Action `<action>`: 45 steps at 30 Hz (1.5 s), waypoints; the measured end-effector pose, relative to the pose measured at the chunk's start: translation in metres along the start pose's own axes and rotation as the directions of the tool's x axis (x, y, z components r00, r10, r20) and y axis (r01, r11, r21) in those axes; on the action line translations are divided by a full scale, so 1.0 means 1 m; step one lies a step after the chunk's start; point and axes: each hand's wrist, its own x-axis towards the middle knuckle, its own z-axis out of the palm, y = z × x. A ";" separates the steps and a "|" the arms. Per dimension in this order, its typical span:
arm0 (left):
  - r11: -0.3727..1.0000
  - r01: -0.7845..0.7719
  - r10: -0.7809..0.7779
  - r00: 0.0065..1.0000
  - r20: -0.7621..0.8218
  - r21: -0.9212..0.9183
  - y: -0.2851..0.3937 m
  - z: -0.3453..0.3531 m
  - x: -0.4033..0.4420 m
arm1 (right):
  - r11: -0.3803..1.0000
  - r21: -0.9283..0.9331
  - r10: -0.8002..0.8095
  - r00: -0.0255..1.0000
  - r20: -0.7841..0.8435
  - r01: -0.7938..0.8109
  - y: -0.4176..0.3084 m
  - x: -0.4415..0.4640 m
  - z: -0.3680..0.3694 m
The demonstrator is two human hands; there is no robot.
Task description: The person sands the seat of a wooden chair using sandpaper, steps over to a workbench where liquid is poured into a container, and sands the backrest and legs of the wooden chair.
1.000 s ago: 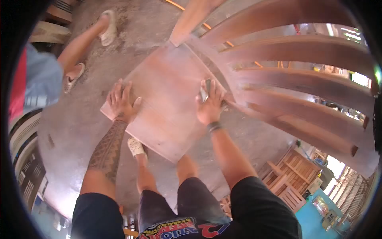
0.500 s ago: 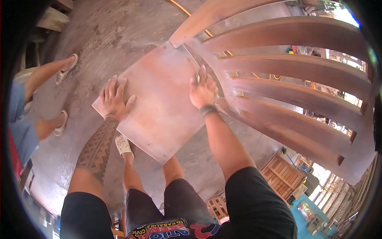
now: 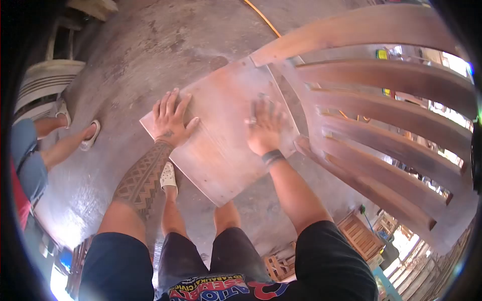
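A flat wooden seat panel (image 3: 221,135) of a chair lies in front of me, reddish brown with pale, dusty patches. My left hand (image 3: 173,116) rests on its left part, fingers spread and palm down. On the right part of the seat is my right hand (image 3: 268,128), its fingers stretched out over the wood and smeared by motion. A ring shows on one finger; whether anything thin lies under the palm I cannot tell. The slatted chair back (image 3: 381,115) rises beyond the seat's right edge.
Another person's legs (image 3: 70,143) in light clogs stand at the left. A pale slatted piece of furniture (image 3: 47,83) is behind them. An orange cord (image 3: 263,19) runs across the concrete floor (image 3: 145,55). A wooden slatted panel (image 3: 360,235) is at the lower right.
The view has shifted, so the chair appears farther right. My right hand has moved from the seat's right edge inward, and its fingers are straighter. My left hand keeps its place on the seat.
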 end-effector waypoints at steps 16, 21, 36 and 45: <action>1.000 0.007 -0.006 1.000 0.006 -0.014 -0.002 0.003 -0.007 | 0.979 0.190 -0.079 0.997 -0.003 0.079 -0.054 -0.005 -0.001; 1.000 0.001 -0.001 1.000 -0.003 0.000 0.000 0.004 -0.003 | 0.941 0.267 -0.146 0.961 -0.233 0.208 -0.077 0.131 -0.006; 0.999 -0.007 0.005 0.999 -0.043 -0.044 -0.002 0.007 -0.004 | 0.940 0.337 0.014 0.979 -0.203 0.056 -0.086 0.130 -0.004; 1.000 -0.005 0.004 0.999 -0.042 -0.027 -0.001 0.004 -0.004 | 0.961 0.272 0.063 0.997 -0.050 -0.047 -0.065 0.011 0.006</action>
